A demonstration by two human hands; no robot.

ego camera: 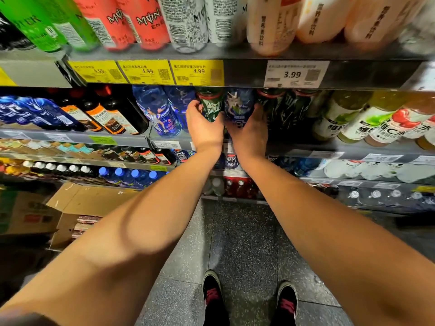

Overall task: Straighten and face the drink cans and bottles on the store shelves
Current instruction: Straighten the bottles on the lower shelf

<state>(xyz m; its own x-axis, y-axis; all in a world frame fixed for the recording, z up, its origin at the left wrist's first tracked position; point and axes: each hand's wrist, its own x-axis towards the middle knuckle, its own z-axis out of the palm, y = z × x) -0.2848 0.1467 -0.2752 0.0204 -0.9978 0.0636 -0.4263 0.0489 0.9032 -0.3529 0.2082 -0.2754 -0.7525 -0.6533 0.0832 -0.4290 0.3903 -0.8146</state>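
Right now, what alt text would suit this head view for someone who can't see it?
Both hands reach into a store shelf: the left hand grips a green bottle, the right hand holds a blue bottle beside it. Cans stand on the shelf above, over yellow price tags.

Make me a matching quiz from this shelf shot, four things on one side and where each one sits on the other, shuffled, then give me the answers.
Things:
1. left hand
2. right hand
3. white price tag
4. cardboard box

Places:
A. on the floor, lower left
B. on the dark green bottle
C. shelf edge, upper right
D. on the blue bottle

Pairs: 1-B, 2-D, 3-C, 4-A
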